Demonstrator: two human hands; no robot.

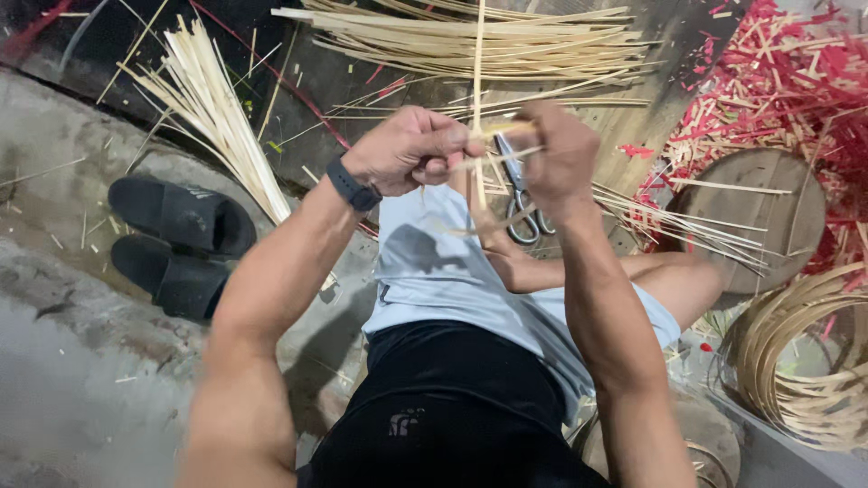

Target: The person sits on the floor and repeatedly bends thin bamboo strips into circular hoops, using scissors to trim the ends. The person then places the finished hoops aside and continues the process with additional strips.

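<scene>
My left hand and my right hand are raised together in front of me, both pinching thin pale bamboo strips that cross between them. One strip stands upright above the hands, others bend sideways and down. A dark watch band circles my left wrist. Grey-handled scissors lie on the ground just below and between the hands. I sit with my legs folded, in light shorts and a dark top.
Bundles of pale strips lie fanned at the top left and across the top. Red offcuts pile at the right around a round wooden block. Coiled strip hoops sit at the lower right. Black sandals rest at the left.
</scene>
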